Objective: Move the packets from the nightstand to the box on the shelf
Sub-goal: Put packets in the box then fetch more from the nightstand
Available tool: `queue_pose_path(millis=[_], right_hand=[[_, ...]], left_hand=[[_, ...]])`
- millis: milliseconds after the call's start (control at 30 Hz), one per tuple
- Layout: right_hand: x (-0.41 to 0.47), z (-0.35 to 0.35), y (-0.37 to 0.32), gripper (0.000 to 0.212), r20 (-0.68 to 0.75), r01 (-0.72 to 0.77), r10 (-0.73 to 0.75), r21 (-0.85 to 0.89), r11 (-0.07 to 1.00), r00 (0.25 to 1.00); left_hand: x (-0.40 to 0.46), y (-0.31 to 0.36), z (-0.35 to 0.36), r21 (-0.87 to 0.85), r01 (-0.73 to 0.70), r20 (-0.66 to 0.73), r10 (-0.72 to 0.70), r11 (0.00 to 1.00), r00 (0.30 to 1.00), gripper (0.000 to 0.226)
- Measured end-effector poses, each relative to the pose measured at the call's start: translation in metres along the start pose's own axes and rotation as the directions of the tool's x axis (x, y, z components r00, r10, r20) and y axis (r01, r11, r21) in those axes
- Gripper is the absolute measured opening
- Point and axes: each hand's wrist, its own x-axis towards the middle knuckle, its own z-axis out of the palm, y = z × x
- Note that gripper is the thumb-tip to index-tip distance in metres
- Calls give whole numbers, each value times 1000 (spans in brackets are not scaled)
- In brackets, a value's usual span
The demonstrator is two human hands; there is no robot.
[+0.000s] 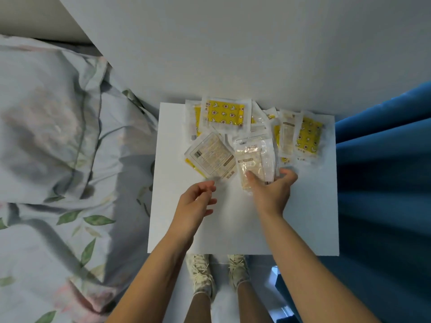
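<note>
Packets (235,129) lay heaped at the far edge of the white counter (233,229); my right hand (271,191) pinched a clear packet (253,159), while my left hand (194,206) hovered loosely curled, holding nothing.

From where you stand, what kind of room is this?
Most likely a bedroom: a bed with floral bedding sits beside a white nightstand scattered with packets, and a blue curtain hangs alongside.
</note>
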Motion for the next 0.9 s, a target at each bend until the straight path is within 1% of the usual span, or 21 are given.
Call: queue_pose_path(millis=[100,133,200,233,267,300,333,367,400,433,467,500,533,600,667,700,800,900], right_hand=[[-11,-16,-1,40,84,-11,2,112,994,996],[-15,-21,-1,36,128,-41,21,155,987,992],[-27,-31,-2,34,262,-142,68,275,951,963],[-33,-36,-3,37,349,-184,69,308,934,935],[-38,-40,-4,41,436,-209,58,307,928,898],[-43,-44,-6,43,509,-217,50,274,937,859],[-45,-47,-8,41,549,-194,39,227,954,835],[-46,-49,-12,36,546,-143,17,189,972,838],[-42,-48,-15,31,488,-72,-14,157,985,873],[-34,-44,-15,29,383,1,-42,106,994,923],[-25,-39,-15,32,256,59,-67,38,998,964],[-15,-32,-16,41,137,97,-93,-19,995,986],[-6,-23,-17,52,47,118,-115,-70,991,992],[9,-8,-18,73,-50,118,-130,-186,975,990],[17,2,-18,91,-94,125,-156,-273,954,983],[18,5,-17,97,-100,135,-167,-272,953,981],[17,5,-14,104,-76,139,-152,-156,978,985],[11,-3,-8,104,-75,129,-137,-102,986,988]], left_hand=[[3,5,11,62,-24,58,21,998,998,22],[3,6,15,86,-39,91,31,996,995,28],[3,5,23,80,-36,175,21,996,984,54],[3,6,27,34,-14,217,6,999,976,64],[3,6,29,-40,10,249,0,999,968,64],[3,5,31,-141,33,262,5,989,965,55],[4,4,32,-231,44,240,13,972,971,43],[5,3,31,-283,36,190,19,959,982,34],[6,1,29,-296,23,134,18,955,991,29],[8,-1,25,-289,16,89,11,957,996,27],[10,-3,20,-278,18,61,-1,960,998,26],[11,-4,15,-269,25,46,-14,963,999,26],[12,-5,11,-257,31,35,-22,966,999,26],[12,-7,2,-232,27,3,-27,972,1000,24],[12,-9,-4,-236,-2,-41,-8,972,999,23],[12,-10,-7,-241,-24,-69,8,970,998,23],[11,-10,-11,-296,-71,-153,26,952,988,25],[11,-9,-12,-331,-76,-159,24,941,987,23]])
